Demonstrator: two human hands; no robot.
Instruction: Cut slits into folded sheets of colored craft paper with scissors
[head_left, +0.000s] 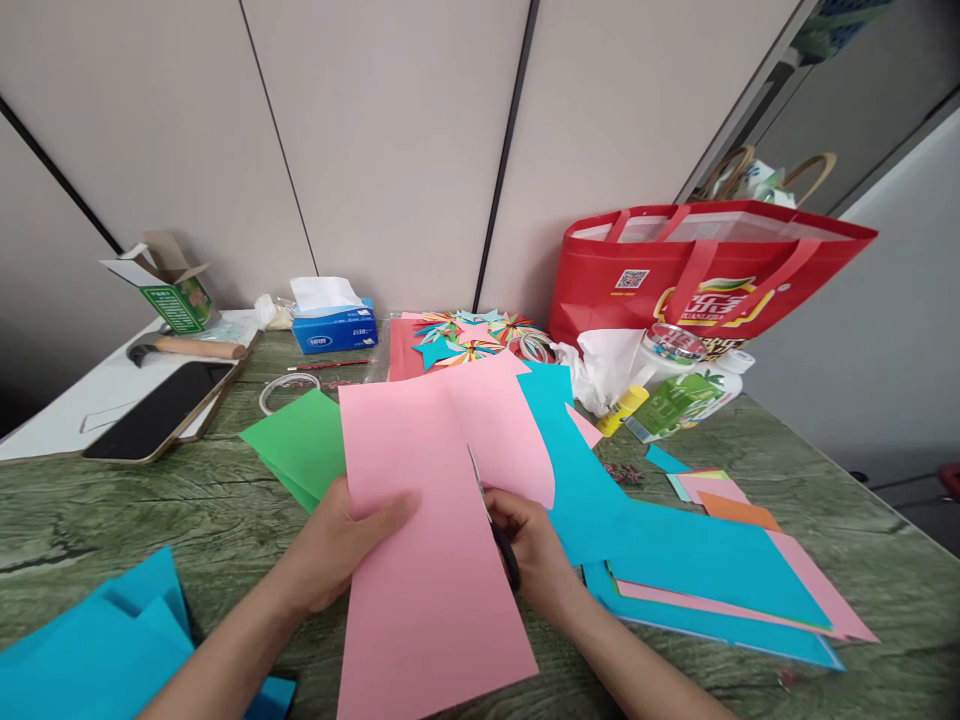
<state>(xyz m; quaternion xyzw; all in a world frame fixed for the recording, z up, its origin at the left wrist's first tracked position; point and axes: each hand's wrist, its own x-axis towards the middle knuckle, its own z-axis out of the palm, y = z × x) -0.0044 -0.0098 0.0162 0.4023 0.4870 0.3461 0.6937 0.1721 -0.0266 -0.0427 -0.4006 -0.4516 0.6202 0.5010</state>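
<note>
My left hand grips the left edge of a large pink paper sheet, thumb on top and fingers behind it. In my right hand is a pair of scissors with black handles; its blade points up and away, across the cut line in the pink sheet. From the near edge to the blade the sheet is split, and the part on the right curls up. Beyond my left hand lies folded green paper. Blue paper sheets are spread to the right of my right hand.
Folded blue paper lies front left. Further back are a phone, a hammer, a tape roll, a tissue box and paper stars. A glue stick and a red bag stand back right.
</note>
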